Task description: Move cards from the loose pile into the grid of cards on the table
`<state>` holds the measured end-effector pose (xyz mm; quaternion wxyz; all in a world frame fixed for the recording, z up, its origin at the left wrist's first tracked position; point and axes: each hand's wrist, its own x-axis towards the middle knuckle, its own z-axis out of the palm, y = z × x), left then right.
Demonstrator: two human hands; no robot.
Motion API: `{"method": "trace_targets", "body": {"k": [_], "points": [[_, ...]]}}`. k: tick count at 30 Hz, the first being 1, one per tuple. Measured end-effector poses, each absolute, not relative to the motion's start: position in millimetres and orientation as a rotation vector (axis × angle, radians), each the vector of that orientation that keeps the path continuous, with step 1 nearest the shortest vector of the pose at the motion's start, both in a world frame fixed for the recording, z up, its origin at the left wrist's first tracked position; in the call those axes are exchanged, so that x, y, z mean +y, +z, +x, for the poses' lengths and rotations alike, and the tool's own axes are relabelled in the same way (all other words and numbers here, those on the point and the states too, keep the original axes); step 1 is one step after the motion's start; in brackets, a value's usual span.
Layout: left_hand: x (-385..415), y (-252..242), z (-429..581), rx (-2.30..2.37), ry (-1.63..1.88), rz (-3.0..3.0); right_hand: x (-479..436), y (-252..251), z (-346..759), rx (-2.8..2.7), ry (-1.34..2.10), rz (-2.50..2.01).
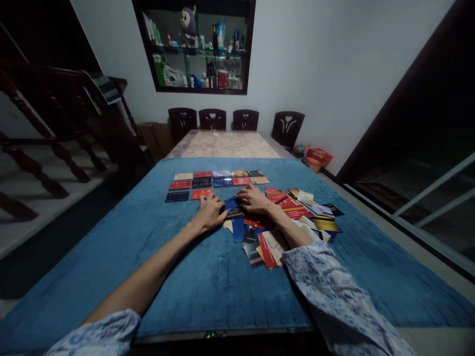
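My left hand rests on the blue cloth with its fingers bent and apart. Its fingertips reach the lower edge of an orange-red card, and its thumb lies beside a dark striped card. Curled over the left part of a loose heap of cards is my right hand, its fingertips closed on a blue card. Red cards, a gold card and a red-and-cream card show in the heap. My right palm and forearm hide some of the cards.
Rows of cards, among them a dark blue card and a black card, lie flat beyond my left hand. The blue cloth covers the near table; its bare stone-patterned end meets several dark chairs.
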<state>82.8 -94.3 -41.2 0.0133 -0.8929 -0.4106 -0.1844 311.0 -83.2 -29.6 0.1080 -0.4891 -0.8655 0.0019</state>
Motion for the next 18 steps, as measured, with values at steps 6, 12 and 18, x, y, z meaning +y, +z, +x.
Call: {"method": "trace_targets", "body": {"k": [6,12,18], "points": [[-97.3,-37.9,80.2,-1.152,-0.563,-2.769,-80.6,-31.4,313.7,-2.530,0.008,-1.373],[-93.9,-38.7,77.4,-1.132,-0.621,-2.737,-79.1,-32.1,315.2,-2.489,0.007,-1.288],[-90.1,-38.4,76.0,-1.136,-0.638,-2.680,-80.8,-30.7,309.3,-2.413,-0.041,-1.390]]}}
